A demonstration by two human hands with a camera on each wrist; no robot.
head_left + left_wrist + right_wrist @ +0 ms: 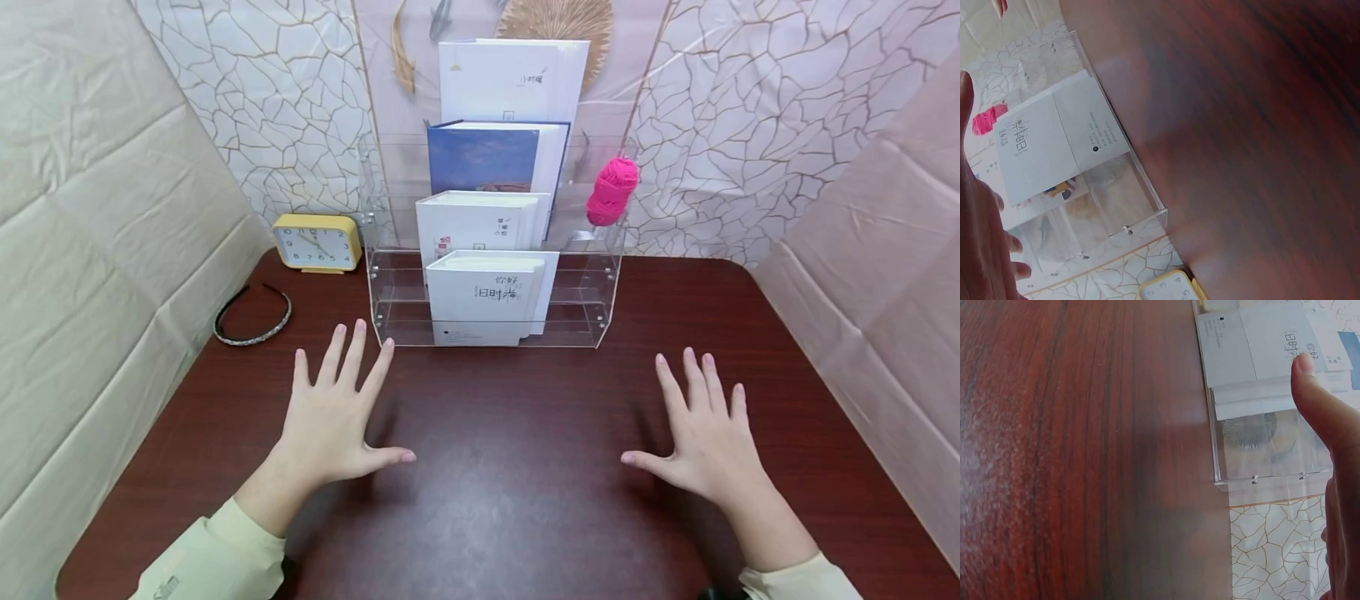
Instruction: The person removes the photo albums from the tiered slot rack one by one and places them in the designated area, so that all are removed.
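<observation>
My left hand (330, 425) hovers over the left part of the table with fingers spread and straight, holding nothing. On the other side, my right hand (708, 446) is spread the same way and holds nothing. Beyond both hands stands a clear acrylic tiered rack (570, 325) with books in its tiers. A white book (480, 300) is in front, another white book (457, 221) behind it, then a blue-covered book (480, 158) and a tall white book (495, 79) at the back. A pink yarn skein (612, 192) sits at the rack's upper right.
A yellow alarm clock (317, 242) stands left of the rack. Nearer, a dark, glittery headband (253, 340) lies by the table's left edge. The dark wooden table (510, 467) is bordered by beige cloth walls (82, 250) and a crackle-patterned backdrop (750, 125).
</observation>
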